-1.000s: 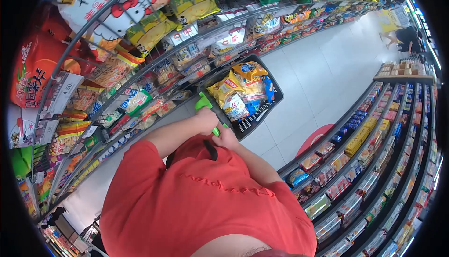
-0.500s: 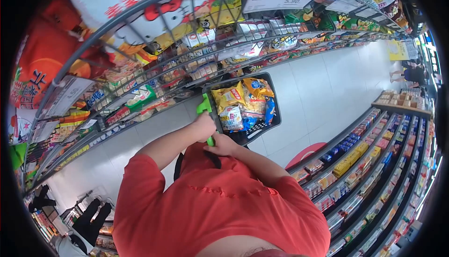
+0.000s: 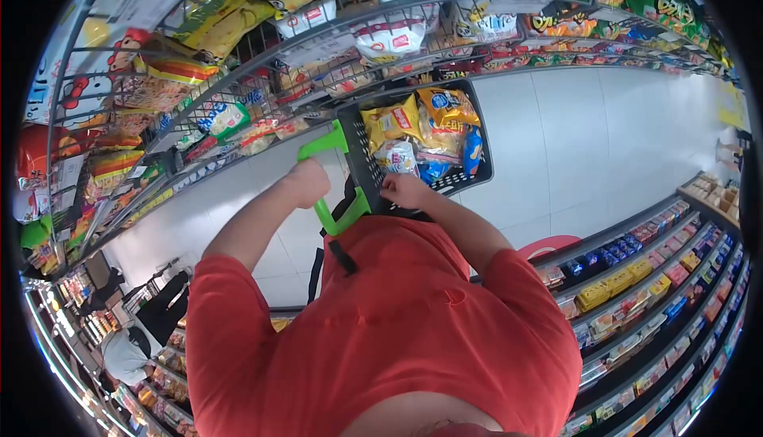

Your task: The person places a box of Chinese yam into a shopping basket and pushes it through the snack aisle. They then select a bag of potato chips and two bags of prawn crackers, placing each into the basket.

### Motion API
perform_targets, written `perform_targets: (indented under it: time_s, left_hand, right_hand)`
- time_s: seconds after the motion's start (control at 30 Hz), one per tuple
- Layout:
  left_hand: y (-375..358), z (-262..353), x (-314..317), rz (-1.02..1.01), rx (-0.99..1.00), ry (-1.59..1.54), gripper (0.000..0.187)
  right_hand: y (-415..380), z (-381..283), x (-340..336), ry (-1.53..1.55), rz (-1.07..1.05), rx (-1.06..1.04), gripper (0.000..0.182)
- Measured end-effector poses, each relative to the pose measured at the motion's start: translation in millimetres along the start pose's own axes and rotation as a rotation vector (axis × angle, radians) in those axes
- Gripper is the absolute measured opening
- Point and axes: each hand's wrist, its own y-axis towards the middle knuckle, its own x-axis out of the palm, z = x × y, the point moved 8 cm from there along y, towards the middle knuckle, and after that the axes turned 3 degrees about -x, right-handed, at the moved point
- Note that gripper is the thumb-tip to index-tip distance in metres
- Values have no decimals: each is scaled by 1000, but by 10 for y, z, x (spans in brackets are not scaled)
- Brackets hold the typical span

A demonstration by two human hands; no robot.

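A black shopping basket [image 3: 487, 151] stands in front of me with several snack bags in it. Its green handle [image 3: 324, 145] is folded out toward my body, and my left hand [image 3: 308, 183] is closed around the grip. Over the basket's near side, my right hand [image 3: 407, 191] has curled fingers; anything in them is hidden. Close to those fingers lies a white snack bag [image 3: 397, 156]. Behind it are a yellow bag [image 3: 393, 121], an orange bag [image 3: 449, 106] and a blue bag [image 3: 473, 151].
Wire shelves of snack bags [image 3: 393, 36] run along the far left side. Low tiered racks of packaged goods [image 3: 628, 278] stand on the right. Pale floor tiles [image 3: 572, 143] stretch between them. At lower left is another person [image 3: 131, 353].
My right hand has left the green handle and moved over the basket's near side. The handle has swung out toward me in my left hand. My view has shifted.
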Motion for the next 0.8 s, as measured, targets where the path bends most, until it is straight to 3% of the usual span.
perform_targets:
  time_s: [0.07, 0.17, 0.23, 0.3, 0.33, 0.4, 0.43, 0.47, 0.53, 0.67, 0.73, 0.77, 0.8]
  left_hand:
    - [86, 3, 52, 10, -29, -12, 8]
    - [23, 19, -23, -166, -40, 38, 18]
    - [30, -5, -269, -117, 1, -296, 43]
    - [132, -364, -558, 108, -147, -836, 61]
    - [184, -644, -723, 335, -203, -1065, 58]
    - [185, -1231, -897, 904, -371, -1485, 55]
    - [158, -1444, -971, 1151, -420, -1528, 57]
    - [255, -1496, -1069, 1162, -417, -1525, 57]
    - [235, -1687, -1188, 1405, -617, -1542, 57]
    - [497, -1806, -1509, 1277, -526, -1511, 56]
    - [533, -1784, -1498, 1145, -692, -1770, 54]
    - [673, -1839, -1451, 1240, -618, -1881, 52]
    - [718, -1859, -1412, 1242, -618, -1884, 52]
  right_hand:
    - [-39, 264, -171, -66, 162, 46, 36]
    - [-183, 573, -392, -54, 273, 61, 35]
    - [-265, 745, -645, 44, 298, 84, 33]
    - [-354, 815, -986, 209, 363, 181, 31]
    - [-382, 807, -1205, 267, 410, 244, 29]
    - [-281, 740, -1729, 228, 685, 49, 29]
    - [-268, 506, -2021, 207, 756, 10, 31]
    - [-303, 161, -2357, 184, 824, -27, 33]
    - [-151, -219, -2769, 238, 897, -88, 35]
    - [234, -676, -3151, 58, 954, -209, 45]
    - [369, -837, -3178, -260, 1005, -153, 58]
    - [461, -837, -3146, -192, 902, -105, 70]
    - [473, -891, -3156, -195, 900, -106, 70]
